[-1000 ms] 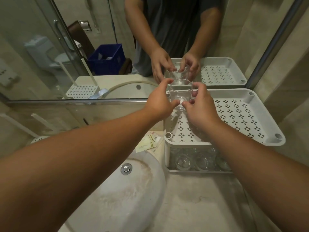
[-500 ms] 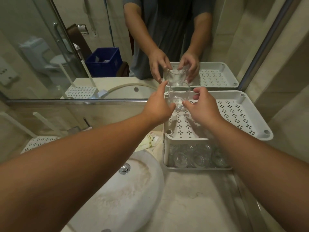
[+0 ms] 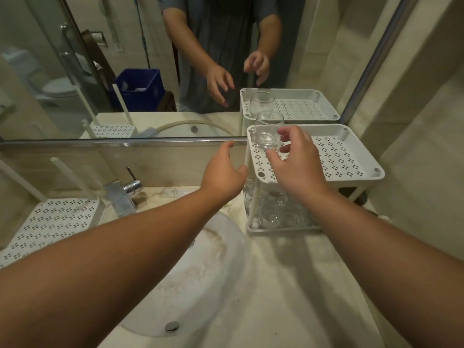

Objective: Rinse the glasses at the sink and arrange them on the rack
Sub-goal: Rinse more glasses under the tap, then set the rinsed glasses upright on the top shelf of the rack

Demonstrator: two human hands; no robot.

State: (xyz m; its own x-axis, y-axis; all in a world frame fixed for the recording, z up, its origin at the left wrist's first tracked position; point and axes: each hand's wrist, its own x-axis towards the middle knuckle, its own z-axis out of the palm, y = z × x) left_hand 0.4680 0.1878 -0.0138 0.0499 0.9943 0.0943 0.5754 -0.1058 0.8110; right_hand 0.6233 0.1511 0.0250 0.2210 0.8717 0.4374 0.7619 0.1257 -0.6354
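Now both hands are off the glass (image 3: pixel 268 133): it stands on the rack's top tray (image 3: pixel 351 159); L hand (image 3: pixel 222 169) & R hand (image 3: pixel 293 162) spread, empty. Next glass pls.

- A glass (image 3: pixel 268 133) stands on the rack (image 3: pixel 351 159)'s upper tier, at its far left corner by the mirror (image 3: pixel 125 71).
- More glasses (image 3: pixel 273 212) fill the lower tier.
- The sink (image 3: pixel 200 272) lies left of the rack, the faucet (image 3: pixel 123 194) behind it.
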